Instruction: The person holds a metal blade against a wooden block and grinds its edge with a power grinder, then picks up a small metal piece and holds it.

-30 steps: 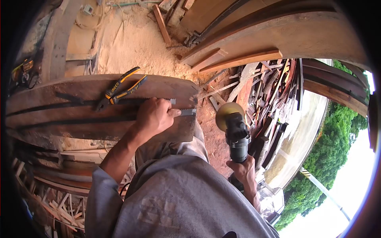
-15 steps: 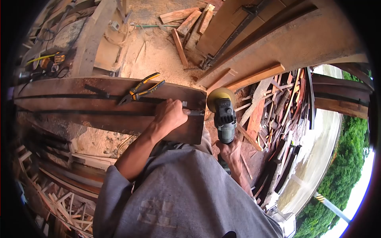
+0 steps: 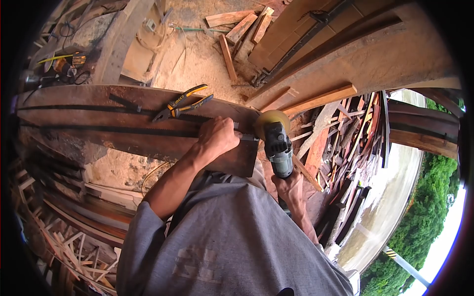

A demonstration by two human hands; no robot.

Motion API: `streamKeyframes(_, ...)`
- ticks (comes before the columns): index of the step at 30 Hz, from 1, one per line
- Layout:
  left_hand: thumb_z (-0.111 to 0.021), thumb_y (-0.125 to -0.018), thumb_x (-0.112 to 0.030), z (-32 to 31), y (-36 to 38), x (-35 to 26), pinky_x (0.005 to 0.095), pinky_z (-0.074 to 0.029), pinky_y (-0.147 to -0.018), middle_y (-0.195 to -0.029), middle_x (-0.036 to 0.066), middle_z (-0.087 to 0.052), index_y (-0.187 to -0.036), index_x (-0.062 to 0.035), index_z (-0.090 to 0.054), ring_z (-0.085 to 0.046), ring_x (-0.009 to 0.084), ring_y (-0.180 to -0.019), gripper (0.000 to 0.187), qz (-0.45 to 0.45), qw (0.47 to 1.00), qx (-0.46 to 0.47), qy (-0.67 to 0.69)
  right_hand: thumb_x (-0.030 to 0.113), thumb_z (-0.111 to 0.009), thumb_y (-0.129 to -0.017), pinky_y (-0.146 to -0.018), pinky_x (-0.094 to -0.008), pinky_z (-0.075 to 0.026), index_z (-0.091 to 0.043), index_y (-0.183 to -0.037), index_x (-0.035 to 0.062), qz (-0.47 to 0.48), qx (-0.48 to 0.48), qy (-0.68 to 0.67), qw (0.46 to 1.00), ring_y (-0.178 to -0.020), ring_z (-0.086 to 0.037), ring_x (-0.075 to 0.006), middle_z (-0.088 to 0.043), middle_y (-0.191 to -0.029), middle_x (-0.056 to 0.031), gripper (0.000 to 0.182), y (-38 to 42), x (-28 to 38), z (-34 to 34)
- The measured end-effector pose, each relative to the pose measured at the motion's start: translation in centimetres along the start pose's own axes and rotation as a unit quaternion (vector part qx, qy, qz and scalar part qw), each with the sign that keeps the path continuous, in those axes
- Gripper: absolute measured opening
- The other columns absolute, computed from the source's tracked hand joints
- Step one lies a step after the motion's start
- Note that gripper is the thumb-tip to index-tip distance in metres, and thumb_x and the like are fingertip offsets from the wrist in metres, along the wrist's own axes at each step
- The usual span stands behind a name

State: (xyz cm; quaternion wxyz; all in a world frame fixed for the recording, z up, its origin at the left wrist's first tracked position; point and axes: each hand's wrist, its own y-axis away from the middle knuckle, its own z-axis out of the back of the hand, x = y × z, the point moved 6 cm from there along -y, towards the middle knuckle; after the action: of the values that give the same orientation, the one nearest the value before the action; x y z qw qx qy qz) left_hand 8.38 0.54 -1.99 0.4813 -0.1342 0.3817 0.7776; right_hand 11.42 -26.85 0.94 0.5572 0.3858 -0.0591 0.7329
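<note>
My right hand [image 3: 290, 187] is wrapped round the rear body of an angle grinder [image 3: 279, 154], whose yellowish disc [image 3: 273, 122] is at the right end of a dark wooden bench [image 3: 148, 148]. On the bench top, my left hand [image 3: 218, 134] is closed on a thin metal piece [image 3: 249, 138] that sticks out from it toward the disc. Whether disc and metal touch is too small to tell. Yellow and black pliers [image 3: 183, 102] lie on the bench just beyond my left hand, beside a short dark bar [image 3: 124, 102].
Wood offcuts [image 3: 240, 27] lie on the sawdust-covered floor. A large board [image 3: 345, 64] leans at the upper right, above a scrap wood pile [image 3: 353, 133]. A power tool [image 3: 63, 65] rests at the upper left. More wood strips [image 3: 74, 251] are at the lower left.
The grinder has moved slightly left, bringing its disc closer to the bench end and the metal piece. The whole view has also shifted a little.
</note>
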Motion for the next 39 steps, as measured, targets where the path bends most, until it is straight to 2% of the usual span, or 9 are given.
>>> streamKeyframes(2,-0.072,-0.083,-0.029,-0.2,-0.1,0.1,0.0476,-0.058,-0.082,-0.091,0.029,-0.072,-0.089,0.0024,-0.076,-0.072,0.0425,-0.09,0.032,-0.005,1.0,-0.006,-0.001,0.017,-0.069,-0.072,-0.057,-0.0414,-0.051,-0.06,-0.075,-0.0038,0.006,-0.003,-0.014,1.0,-0.053,-0.06,-0.0256,-0.061,-0.06,-0.0163,0.022,0.1,0.2,0.1)
streamKeyframes(4,-0.072,-0.083,-0.029,-0.1,-0.1,0.1,0.0475,-0.059,-0.081,-0.089,0.029,-0.072,-0.088,0.0023,-0.077,-0.073,0.0425,-0.088,0.032,-0.011,1.0,-0.014,-0.003,0.01,-0.067,-0.076,-0.068,-0.0406,-0.056,-0.068,-0.095,-0.0035,-0.024,0.02,0.01,0.999,-0.071,-0.074,-0.0322,-0.069,-0.073,-0.0225,0.024,0.1,-0.2,-0.2)
streamKeyframes(14,-0.069,-0.08,-0.02,-0.4,-0.5,0.3,0.051,-0.057,-0.08,-0.084,0.032,-0.069,-0.086,0.0033,-0.076,-0.07,0.0467,-0.085,0.025,-0.024,0.999,-0.021,0.004,0.012,-0.069,-0.077,-0.067,-0.0412,-0.056,-0.068,-0.092,-0.0049,-0.048,0.037,0.028,0.998,-0.072,-0.074,-0.0304,-0.069,-0.074,-0.0227,0.023,0.1,-1.2,-0.6)
streamKeyframes(19,-0.062,-0.075,-0.013,-0.1,-0.4,0.1,0.0518,-0.057,-0.081,-0.085,0.033,-0.068,-0.08,0.005,-0.074,-0.07,0.0476,-0.085,0.022,-0.024,1.0,-0.013,-0.009,0.011,-0.067,-0.077,-0.067,-0.0407,-0.056,-0.068,-0.095,-0.0048,0.052,0.017,0.017,0.998,-0.07,-0.073,-0.0278,-0.069,-0.073,-0.0223,0.023,-0.1,-1.5,-1.0)
streamKeyframes(28,-0.067,-0.078,-0.018,-1.2,-0.9,0.9,0.0524,-0.057,-0.078,-0.086,0.031,-0.069,-0.086,0.0056,-0.073,-0.07,0.0471,-0.085,0.026,-0.032,0.999,-0.037,0.012,0.011,-0.066,-0.076,-0.068,-0.0419,-0.056,-0.068,-0.098,-0.0049,-0.037,0.05,0.019,0.998,-0.07,-0.072,-0.0283,-0.068,-0.073,-0.0228,0.027,0.2,-0.7,-0.3)
streamKeyframes(31,-0.064,-0.073,-0.015,-1.0,-0.6,0.7,0.05,-0.058,-0.071,-0.082,0.03,-0.07,-0.076,0.0042,-0.071,-0.071,0.0449,-0.078,0.02,-0.076,0.993,-0.085,0.027,0.011,-0.066,-0.076,-0.068,-0.042,-0.056,-0.068,-0.098,-0.004,-0.038,0.032,0.034,0.998,-0.072,-0.073,-0.0307,-0.068,-0.074,-0.0225,0.027,-0.3,-1.4,-0.5)
streamKeyframes(33,-0.065,-0.075,-0.015,-0.7,-0.6,0.6,0.0501,-0.058,-0.072,-0.082,0.028,-0.071,-0.078,0.0035,-0.072,-0.072,0.0444,-0.079,0.02,-0.058,0.997,-0.053,-0.019,0.013,-0.062,-0.08,-0.065,-0.0389,-0.056,-0.062,-0.079,0.0048,-0.132,0.033,-0.198,0.971,-0.061,-0.065,-0.0266,-0.064,-0.066,-0.0132,0.008,-3.7,-13.4,-5.5)
streamKeyframes(34,-0.065,-0.075,-0.015,-0.3,-0.6,0.4,0.0501,-0.058,-0.072,-0.082,0.028,-0.071,-0.078,0.0035,-0.072,-0.072,0.0444,-0.079,0.02,-0.057,0.997,-0.055,-0.018,0.014,-0.06,-0.083,-0.063,-0.0373,-0.055,-0.059,-0.07,0.0093,-0.178,0.019,-0.304,0.936,-0.055,-0.061,-0.0245,-0.061,-0.062,-0.0086,0.014,-5.2,-19.2,-8.0)
streamKeyframes(39,-0.068,-0.076,-0.019,-0.6,-0.5,0.5,0.0487,-0.058,-0.073,-0.083,0.027,-0.071,-0.078,0.0028,-0.072,-0.072,0.042,-0.081,0.022,-0.04,0.999,-0.037,-0.007,0.012,-0.06,-0.081,-0.068,-0.0388,-0.056,-0.06,-0.082,0.0092,-0.031,0.022,-0.079,0.996,-0.062,-0.063,-0.0266,-0.063,-0.07,-0.0105,0.003,-6.4,-9.1,-6.2)
